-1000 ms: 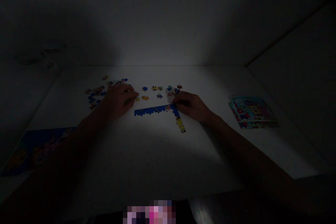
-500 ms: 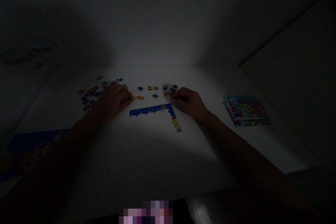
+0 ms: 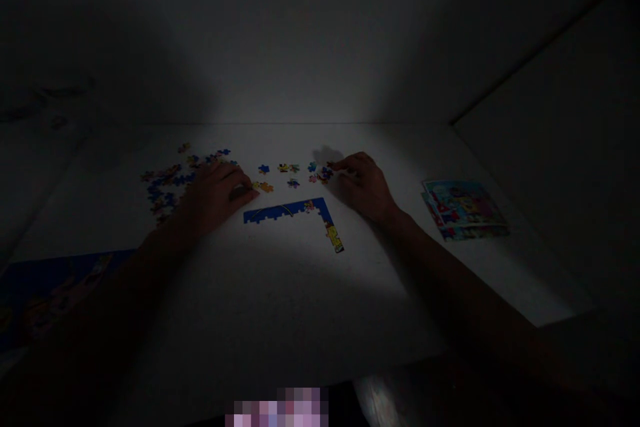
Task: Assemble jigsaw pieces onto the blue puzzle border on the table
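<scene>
A dim white table (image 3: 280, 293) holds a joined blue puzzle corner (image 3: 293, 211), an L shape with a short yellow leg. Loose pieces (image 3: 293, 173) lie scattered just behind it, with a denser heap (image 3: 167, 183) at the left. My left hand (image 3: 213, 193) rests palm down beside the heap, fingers curled, fingertips touching a yellow piece (image 3: 263, 186). My right hand (image 3: 363, 183) reaches to the loose pieces at the right end of the row, its fingers pinched on a small piece there.
A stack of colourful picture cards (image 3: 465, 208) lies at the right of the table. A blue printed sheet or box lid (image 3: 45, 287) sits at the near left. A plain wall stands behind the table; the room is very dark.
My right hand has moved away from the corner of the joined blue strip, up to the loose pieces behind it. My left hand has stayed almost still. The view has shifted slightly.
</scene>
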`<state>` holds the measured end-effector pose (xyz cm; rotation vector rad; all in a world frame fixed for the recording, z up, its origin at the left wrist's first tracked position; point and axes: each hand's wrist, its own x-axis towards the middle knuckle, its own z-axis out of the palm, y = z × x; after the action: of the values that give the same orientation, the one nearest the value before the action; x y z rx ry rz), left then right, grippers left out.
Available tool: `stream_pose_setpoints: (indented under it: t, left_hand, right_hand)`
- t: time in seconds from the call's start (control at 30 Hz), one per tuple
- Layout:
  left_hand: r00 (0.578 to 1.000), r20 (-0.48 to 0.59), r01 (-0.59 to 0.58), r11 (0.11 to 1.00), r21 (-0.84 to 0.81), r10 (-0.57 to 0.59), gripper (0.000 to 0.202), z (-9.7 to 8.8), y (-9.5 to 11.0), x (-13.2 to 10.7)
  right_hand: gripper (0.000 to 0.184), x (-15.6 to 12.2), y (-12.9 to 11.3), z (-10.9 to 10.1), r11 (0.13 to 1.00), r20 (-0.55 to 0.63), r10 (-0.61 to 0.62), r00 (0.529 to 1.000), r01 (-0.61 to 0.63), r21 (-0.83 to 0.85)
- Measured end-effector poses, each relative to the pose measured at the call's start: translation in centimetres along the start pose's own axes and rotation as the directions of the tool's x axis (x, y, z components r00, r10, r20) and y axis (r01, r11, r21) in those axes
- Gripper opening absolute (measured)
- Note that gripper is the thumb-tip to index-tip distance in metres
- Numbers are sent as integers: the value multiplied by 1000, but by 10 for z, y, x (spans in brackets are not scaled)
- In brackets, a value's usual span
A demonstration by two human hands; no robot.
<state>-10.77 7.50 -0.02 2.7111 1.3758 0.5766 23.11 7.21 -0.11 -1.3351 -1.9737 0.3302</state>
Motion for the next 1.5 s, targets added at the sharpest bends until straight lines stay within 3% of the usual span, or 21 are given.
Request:
stream_pose_setpoints:
  t: [0.23,0.37,0.53,0.63,0.73,0.83,0.93,1.07,1.23,1.33,1.5]
  left_hand:
    - [1000,-27,0,1000,1,0,33,-1,3,-1]
    - [999,-35,-34,999,3,34,36,-2,5,-1]
    - [997,-58,-45,999,-11,44,36,-9,13,1]
    - [988,-77,-132,988,76,138,35,-23,43,1]
    - [969,-18,-240,963,124,244,25,-34,102,-5]
    - [916,18,-402,915,35,401,26,-31,160,-18]
    - [854,21,-517,852,-79,520,29,-21,188,-33]
    - [839,-8,-542,835,-95,544,28,-12,176,-40]
    - [892,-18,-452,892,-28,451,17,-4,139,-33]
    - [915,-30,-404,913,-58,403,17,1,121,-29]
    - [938,-86,-342,935,-94,335,21,6,108,-27]
  right_hand:
    - [35,39,-36,32,982,221,-125,967,152,-113]
    - [38,54,-40,52,971,291,-40,956,106,-214]
    - [29,53,-43,57,970,303,-1,953,75,-231]
    - [25,54,-44,58,973,306,19,952,52,-224]
    - [21,57,-41,61,979,269,40,962,16,-201]
    - [17,60,-34,65,990,233,32,972,1,-139]
    - [17,61,-30,65,995,234,67,970,-48,-86]
    - [16,59,-33,58,989,234,126,964,-141,50]
    - [17,55,-47,32,980,172,86,981,-114,161]
    - [21,35,-56,9,965,290,65,955,-134,224]
    - [12,-20,-72,-12,918,545,20,838,-231,321]
